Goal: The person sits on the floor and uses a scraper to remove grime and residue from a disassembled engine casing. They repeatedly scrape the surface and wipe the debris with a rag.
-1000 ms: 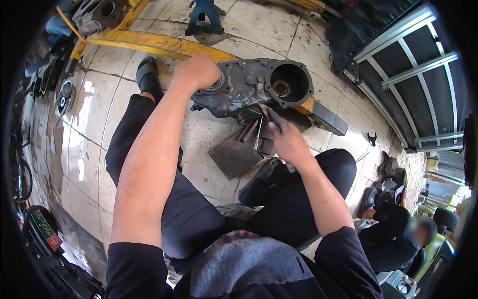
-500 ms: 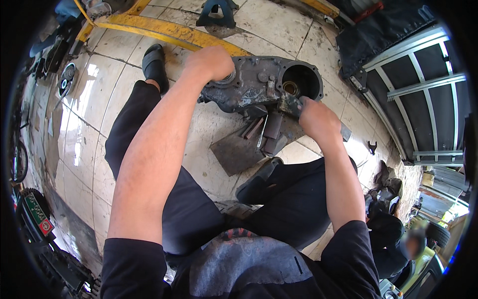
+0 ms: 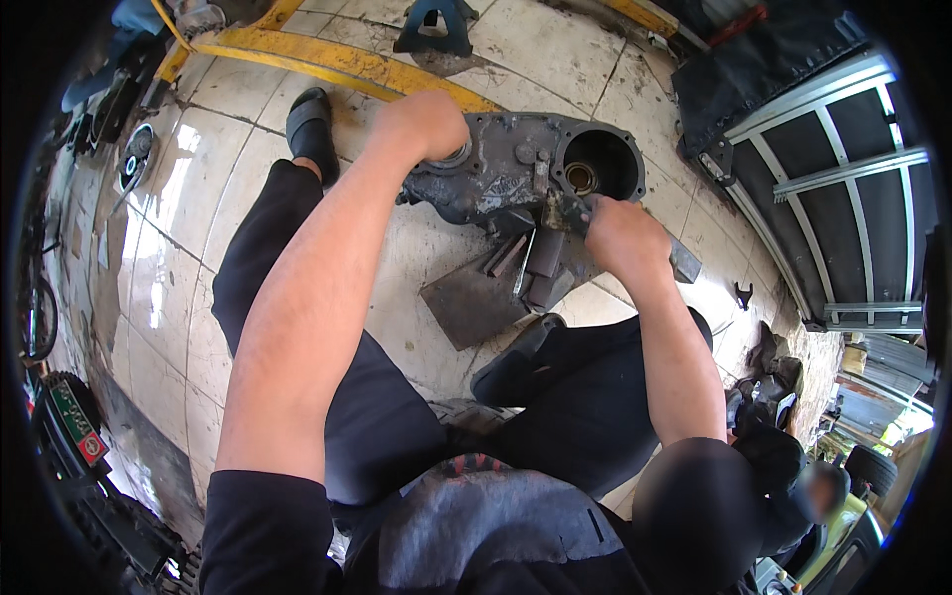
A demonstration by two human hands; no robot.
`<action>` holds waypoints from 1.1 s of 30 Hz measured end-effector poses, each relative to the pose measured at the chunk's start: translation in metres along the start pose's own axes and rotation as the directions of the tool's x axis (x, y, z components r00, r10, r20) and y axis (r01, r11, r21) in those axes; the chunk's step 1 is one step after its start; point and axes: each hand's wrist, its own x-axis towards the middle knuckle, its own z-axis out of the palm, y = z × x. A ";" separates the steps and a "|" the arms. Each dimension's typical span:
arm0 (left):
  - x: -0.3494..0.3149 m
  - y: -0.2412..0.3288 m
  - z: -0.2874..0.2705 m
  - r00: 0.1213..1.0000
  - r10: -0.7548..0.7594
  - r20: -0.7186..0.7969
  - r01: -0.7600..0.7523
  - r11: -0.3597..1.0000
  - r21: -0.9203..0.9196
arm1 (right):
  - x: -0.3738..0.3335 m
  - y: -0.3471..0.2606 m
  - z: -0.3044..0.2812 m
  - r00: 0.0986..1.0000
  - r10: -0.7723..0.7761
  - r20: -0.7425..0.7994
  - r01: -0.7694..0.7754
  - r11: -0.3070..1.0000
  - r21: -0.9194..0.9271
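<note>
Shiny pale tiles cover the floor, with dark dirt in the lines. Nearest are two bent legs in dark trousers. One dark shoe sits close by, and one more shoe is farther off to the left. Past the near shoe is one flat dark plate. On it or just over it are one thin shiny rod and at least three small dark blocks; some may be hidden.

Farther on, the right grip is closed around one dark tool, maybe a hammer. It looks hard and likely has some weight, so the handle is the best place to hold it. Just beyond is one big metal case, in the middle, past the plate. It has one wide round hole at its right end and one smaller ring at its left end. The case looks heavy and stiff, and maybe slippery from grease. Two hands under its two ends would suit it best. The left grip is curled over the ring, but its fingers are hidden, so I cannot tell if it holds anything.

Farthest are one long yellow beam and one blue stand.
</note>
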 end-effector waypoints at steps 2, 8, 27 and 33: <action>0.001 0.001 -0.003 1.000 0.005 -0.013 -0.005 1.000 0.000 | 0.004 0.001 -0.010 0.997 0.039 0.061 -0.038 0.999 -0.012; 0.003 0.004 -0.006 1.000 0.012 0.000 -0.012 1.000 -0.003 | 0.006 -0.002 -0.011 0.999 0.009 0.050 -0.010 1.000 0.020; 0.009 -0.005 0.002 1.000 0.019 0.014 -0.019 1.000 0.000 | 0.020 -0.010 -0.034 0.985 0.054 0.163 -0.045 0.997 -0.059; 0.010 -0.009 0.008 0.995 0.066 -0.078 -0.070 0.997 -0.041 | 0.021 0.000 -0.016 0.991 -0.030 0.130 0.030 1.000 0.004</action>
